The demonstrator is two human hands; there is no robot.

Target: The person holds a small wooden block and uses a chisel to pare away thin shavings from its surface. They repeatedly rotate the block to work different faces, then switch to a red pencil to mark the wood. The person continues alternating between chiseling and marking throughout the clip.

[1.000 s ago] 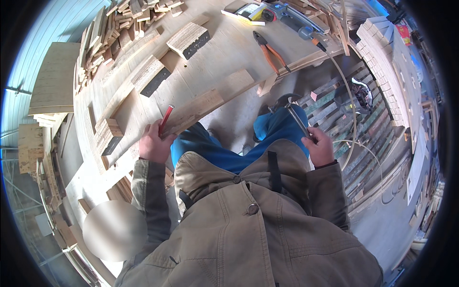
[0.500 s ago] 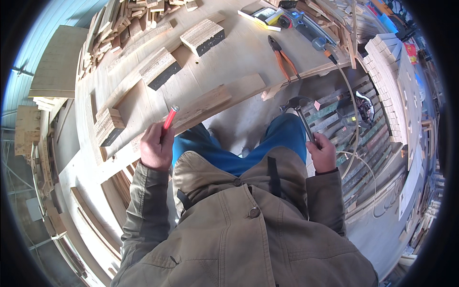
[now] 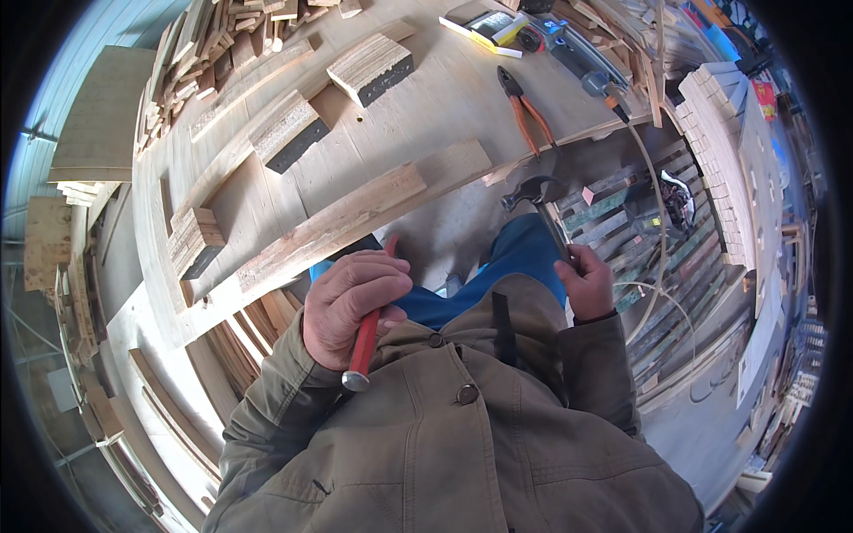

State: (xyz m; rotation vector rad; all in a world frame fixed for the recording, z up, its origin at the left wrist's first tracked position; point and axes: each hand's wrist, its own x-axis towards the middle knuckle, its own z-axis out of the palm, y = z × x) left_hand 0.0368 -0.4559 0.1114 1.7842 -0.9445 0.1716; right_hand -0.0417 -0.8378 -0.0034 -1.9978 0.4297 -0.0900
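Close to my jacket front, my left hand (image 3: 355, 306) is closed round a red bar (image 3: 365, 342) with a round, bare metal end. That metal end points toward me, and the bar's far end shows beyond my fingers. My right hand (image 3: 586, 280) grips a claw hammer (image 3: 533, 191) by the handle, its head up and away from me over the gap beside the bench. A long wooden strip (image 3: 355, 209) lies along the near edge of the plywood bench top (image 3: 329, 191), ahead of my left hand.
Wooden blocks (image 3: 291, 133) with dark sides sit against strips on the bench. Orange-handled pliers (image 3: 526, 111) lie near its right edge, below a nail gun (image 3: 577, 58). Scrap wood (image 3: 222, 35) is heaped at the back. A hose (image 3: 656, 178) hangs over a slatted pallet (image 3: 622, 213) at right.
My left hand has moved right and toward my body, turning the red bar so its metal end now points at me. The hammer head has tipped slightly left in my right hand.
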